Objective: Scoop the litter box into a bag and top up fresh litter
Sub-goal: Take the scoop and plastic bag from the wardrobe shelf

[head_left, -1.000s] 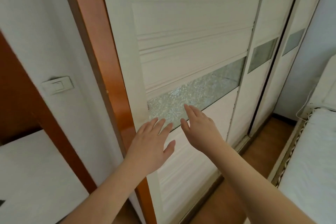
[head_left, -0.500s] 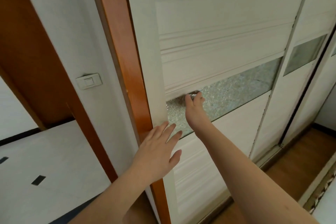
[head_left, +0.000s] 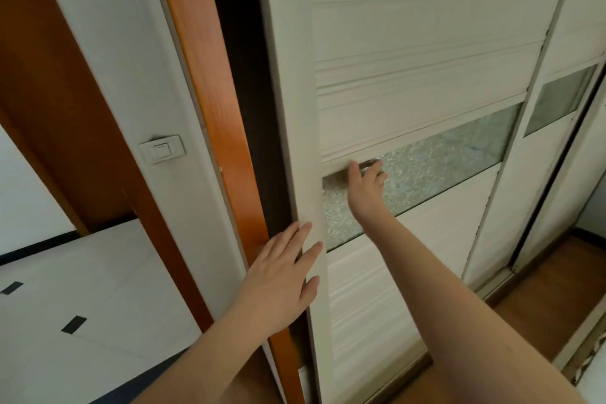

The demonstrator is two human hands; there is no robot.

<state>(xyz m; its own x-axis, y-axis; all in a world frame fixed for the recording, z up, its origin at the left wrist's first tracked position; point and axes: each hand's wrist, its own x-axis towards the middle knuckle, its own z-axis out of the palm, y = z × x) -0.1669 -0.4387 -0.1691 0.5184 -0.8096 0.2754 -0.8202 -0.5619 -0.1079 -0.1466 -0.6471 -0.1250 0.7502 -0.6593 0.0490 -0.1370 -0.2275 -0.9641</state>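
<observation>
A white sliding wardrobe door [head_left: 410, 43] with a frosted patterned glass strip [head_left: 442, 164] fills the middle of the head view. My right hand [head_left: 365, 182] presses on the glass strip, its fingertips hooked under the ledge above the glass. My left hand [head_left: 282, 275] lies flat with straight fingers against the door's left edge. A dark gap [head_left: 242, 75] shows between that edge and the orange wooden frame [head_left: 210, 82]. No litter box, bag or litter is in view.
A light switch [head_left: 162, 149] sits on the white wall strip at the left. Beyond it is an open doorway with a pale tiled floor [head_left: 82, 289]. More sliding doors [head_left: 557, 102] stand at the right above a wooden floor [head_left: 541, 298].
The sliding door has moved right and a dark gap has opened at its left edge. My right hand stays on the glass strip; my left hand has reached the door's edge.
</observation>
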